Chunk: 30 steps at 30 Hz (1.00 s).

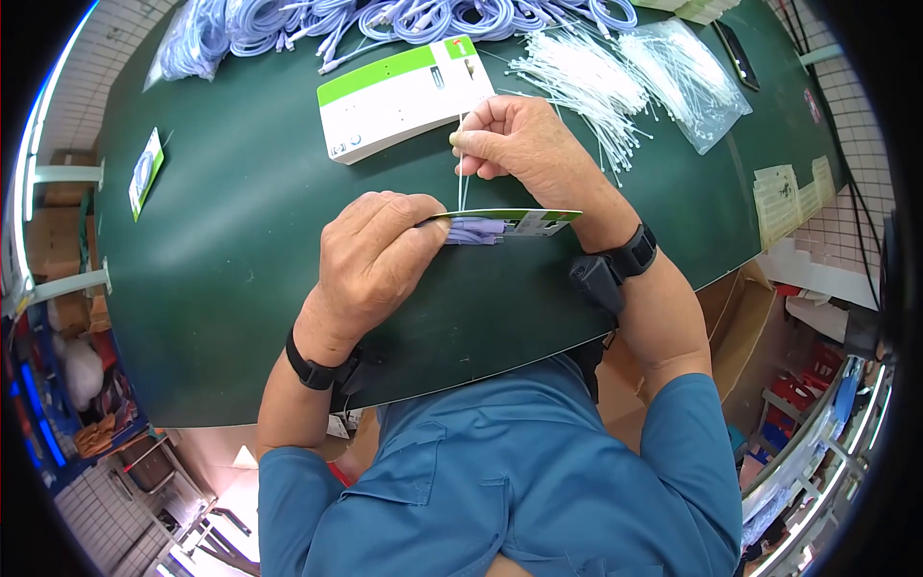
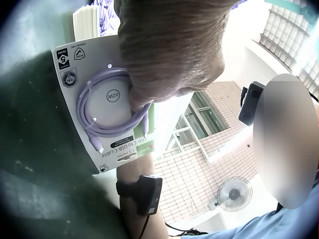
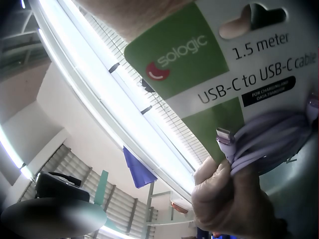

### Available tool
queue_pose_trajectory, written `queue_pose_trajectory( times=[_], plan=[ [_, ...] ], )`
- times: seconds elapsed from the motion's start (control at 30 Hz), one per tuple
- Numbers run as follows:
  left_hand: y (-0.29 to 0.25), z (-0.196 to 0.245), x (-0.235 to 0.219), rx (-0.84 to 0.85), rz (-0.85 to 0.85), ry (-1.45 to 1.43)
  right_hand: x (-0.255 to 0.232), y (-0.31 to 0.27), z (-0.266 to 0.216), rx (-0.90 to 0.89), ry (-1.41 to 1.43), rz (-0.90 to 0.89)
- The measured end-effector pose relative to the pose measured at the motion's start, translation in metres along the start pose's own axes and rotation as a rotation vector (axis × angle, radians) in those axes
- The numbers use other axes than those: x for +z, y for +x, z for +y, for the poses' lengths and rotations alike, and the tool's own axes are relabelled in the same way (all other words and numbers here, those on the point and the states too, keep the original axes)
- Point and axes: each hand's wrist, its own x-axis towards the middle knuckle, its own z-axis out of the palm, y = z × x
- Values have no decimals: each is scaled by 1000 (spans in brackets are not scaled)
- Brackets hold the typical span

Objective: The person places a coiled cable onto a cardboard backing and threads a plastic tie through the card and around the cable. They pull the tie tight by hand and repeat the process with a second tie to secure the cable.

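My left hand [image 1: 370,255] grips the left end of a printed cable card [image 1: 556,223], held tilted over the table. A coiled lilac USB-C cable [image 2: 84,110] lies against the card's front, and the left fingers reach into the coil in the left wrist view. Up close, the right wrist view shows the card's green and white print and a cable plug [image 3: 225,142]. Behind the card, my right hand [image 1: 534,144] pinches the ends of a thin white cable tie [image 1: 462,192] between thumb and fingers. The tie runs up from the card's back.
A stack of green-and-white cards [image 1: 399,101] lies just beyond the hands. Loose white cable ties [image 1: 586,82] and a bag of ties [image 1: 687,82] are at the far right, lilac cables [image 1: 413,19] along the back. One carded cable [image 1: 146,173] sits at left.
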Motion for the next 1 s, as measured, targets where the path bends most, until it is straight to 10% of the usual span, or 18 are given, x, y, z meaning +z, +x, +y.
queue_pose_trajectory(
  times=[1.0],
  plan=[
    [7,2,-5,77,-70,88,-8,-2,-9,133,214,-327]
  ],
)
